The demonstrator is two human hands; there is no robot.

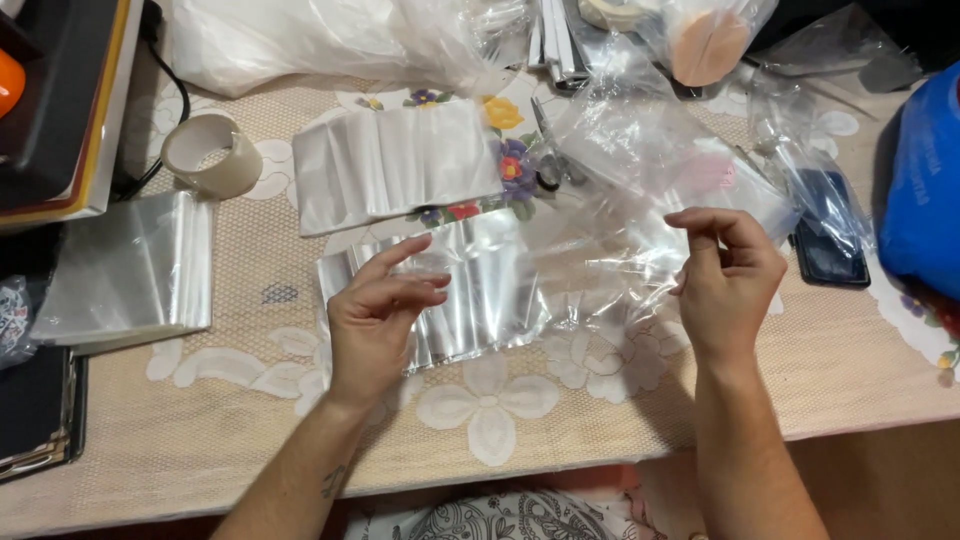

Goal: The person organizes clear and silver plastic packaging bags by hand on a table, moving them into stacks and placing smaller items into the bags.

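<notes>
Here, in the head view, the left hand (378, 318) hovers with fingers spread and loose, gripping nothing, its fingertips over the near stack of clear sleeves (455, 290) on the desk (200, 440). The right hand (725, 275) is curled, pinching the edge of a thin clear plastic bag (610, 250) stretched between both hands. Beyond the left hand lies a second stack of sleeves (395, 165); a tape roll (210, 155) sits farther left. Bare desk runs below both wrists to the near edge.
</notes>
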